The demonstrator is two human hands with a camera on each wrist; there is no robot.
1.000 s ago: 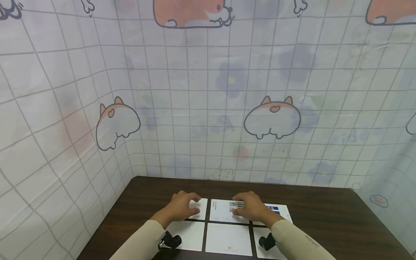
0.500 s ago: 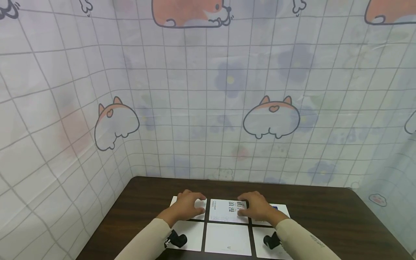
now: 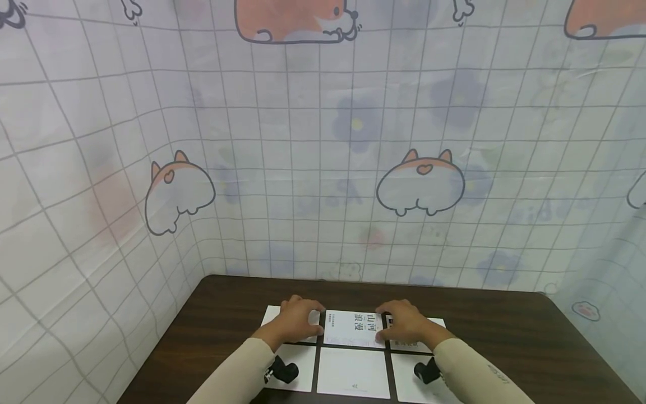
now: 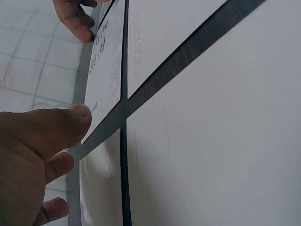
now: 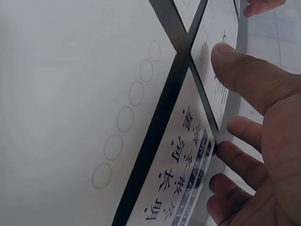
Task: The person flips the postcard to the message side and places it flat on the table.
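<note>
Both hands flank a white card with black printed characters, in the middle of the far row. At its left end, my left hand has thumb and fingers spread apart, over the far-left card. My right hand mirrors it at the right end, covering part of the far-right card. In the left wrist view the thumb reaches the printed card's end. The right wrist view shows the other thumb overlapping that card, with the remaining fingers curved loosely beside it. Neither hand grips anything.
Nearer to me lies a second row of white cards: left, middle and right. Narrow dark gaps separate them. The brown wooden table ends at a patterned curtain. Black cameras sit on the wrists.
Both hands have shifted right. The left hand has come to the printed card's left end; the right has slid off its characters to its right end, uncovering them. The cards keep their layout.
</note>
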